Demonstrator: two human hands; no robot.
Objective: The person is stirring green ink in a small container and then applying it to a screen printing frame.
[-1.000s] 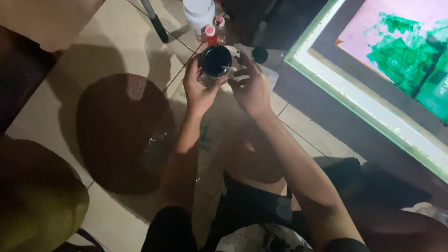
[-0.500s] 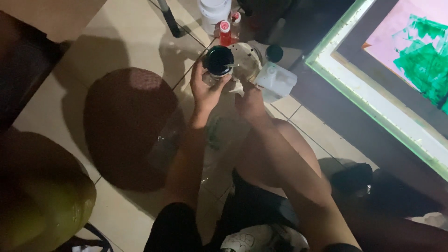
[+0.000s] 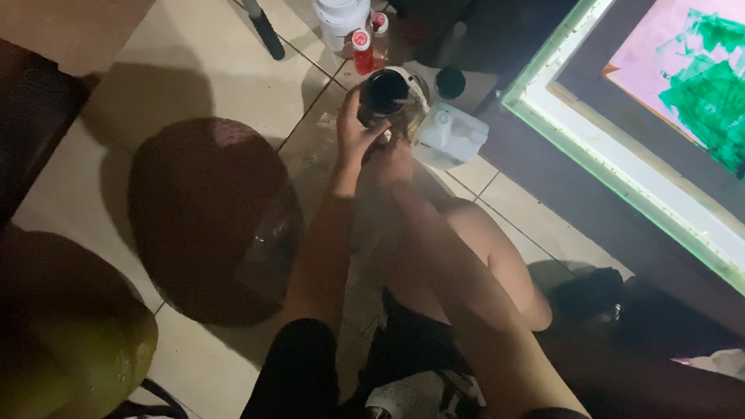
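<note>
Item: open dark jar (image 3: 386, 91), held above the floor (image 3: 186, 70) at twelve o'clock, left hand (image 3: 353, 128) wrapped round its side. Right hand (image 3: 394, 155) sits under the base; its closure cannot be told. Likely rigid, smooth, spillable; best held round the wall, upright, with jug (image 3: 450, 136) at three o'clock.

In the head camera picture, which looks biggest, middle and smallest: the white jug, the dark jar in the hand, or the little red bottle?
1. White jug.
2. Dark jar, held in the left hand; it looks nearly as big, and being held nearer the camera makes that unsure.
3. Little red bottle, clearly smallest.

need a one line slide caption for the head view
Seated over a tiled floor, the left hand grips an open dark jar while the right hand sits just below it.
</note>
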